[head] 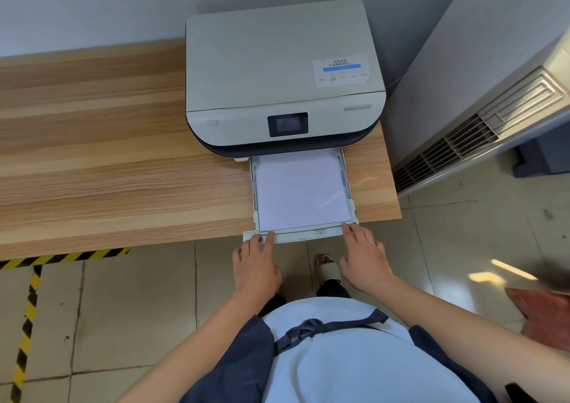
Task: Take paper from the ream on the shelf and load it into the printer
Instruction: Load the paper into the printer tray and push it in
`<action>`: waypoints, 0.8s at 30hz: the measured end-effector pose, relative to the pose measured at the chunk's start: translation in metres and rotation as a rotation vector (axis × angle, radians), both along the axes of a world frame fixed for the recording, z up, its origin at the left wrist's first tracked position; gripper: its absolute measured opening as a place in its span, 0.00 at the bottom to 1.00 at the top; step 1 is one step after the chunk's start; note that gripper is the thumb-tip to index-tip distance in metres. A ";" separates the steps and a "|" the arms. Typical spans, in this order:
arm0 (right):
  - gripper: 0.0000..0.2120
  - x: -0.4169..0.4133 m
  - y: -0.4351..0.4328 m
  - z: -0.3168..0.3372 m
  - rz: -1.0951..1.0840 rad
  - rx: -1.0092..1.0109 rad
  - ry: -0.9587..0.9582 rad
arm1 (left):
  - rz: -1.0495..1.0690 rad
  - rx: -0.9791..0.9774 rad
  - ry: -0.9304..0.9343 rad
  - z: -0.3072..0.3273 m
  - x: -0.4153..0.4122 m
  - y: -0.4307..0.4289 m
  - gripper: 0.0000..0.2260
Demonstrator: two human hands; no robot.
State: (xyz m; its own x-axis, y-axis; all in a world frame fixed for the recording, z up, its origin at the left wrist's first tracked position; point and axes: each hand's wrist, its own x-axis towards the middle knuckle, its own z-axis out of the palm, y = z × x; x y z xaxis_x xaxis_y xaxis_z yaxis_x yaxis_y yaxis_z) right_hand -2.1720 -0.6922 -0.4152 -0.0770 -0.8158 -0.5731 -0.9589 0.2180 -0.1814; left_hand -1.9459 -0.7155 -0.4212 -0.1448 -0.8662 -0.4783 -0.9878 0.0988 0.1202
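Paper (pixel 302 189) in open tray (pixel 350 191), printer (pixel 277 72)

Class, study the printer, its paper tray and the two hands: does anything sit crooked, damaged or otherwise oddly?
Little stands out. The paper lies flat and square in the pulled-out tray, which overhangs the table edge. On the printer lid, the sticker has one lifted corner. The left hand and right hand touch the tray's front.
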 end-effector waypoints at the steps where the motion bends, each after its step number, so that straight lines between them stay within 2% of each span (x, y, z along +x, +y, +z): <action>1: 0.35 0.000 -0.001 0.001 -0.006 0.001 -0.002 | 0.014 0.002 0.008 0.000 0.000 0.000 0.33; 4: 0.34 -0.002 -0.005 0.004 -0.051 0.004 -0.071 | 0.040 0.033 0.033 0.001 -0.001 -0.001 0.33; 7: 0.32 -0.008 -0.010 0.005 -0.176 -0.003 -0.238 | 0.107 0.122 0.116 0.004 0.000 -0.008 0.32; 9: 0.28 -0.014 -0.014 0.009 -0.346 -0.037 -0.404 | 0.209 0.171 0.227 0.007 0.005 -0.017 0.28; 12: 0.22 -0.026 -0.022 0.015 -0.589 -0.073 -0.583 | 0.493 0.252 0.516 0.015 0.017 -0.031 0.21; 17: 0.16 -0.053 -0.035 0.025 -0.761 -0.134 -0.650 | 0.854 0.253 0.765 0.026 0.034 -0.052 0.12; 21: 0.14 -0.072 -0.045 0.028 -0.813 -0.131 -0.668 | 1.041 0.270 0.813 0.028 0.033 -0.066 0.10; 24: 0.12 -0.084 -0.058 0.029 -0.874 -0.071 -0.754 | 1.113 0.278 0.843 0.032 0.024 -0.078 0.08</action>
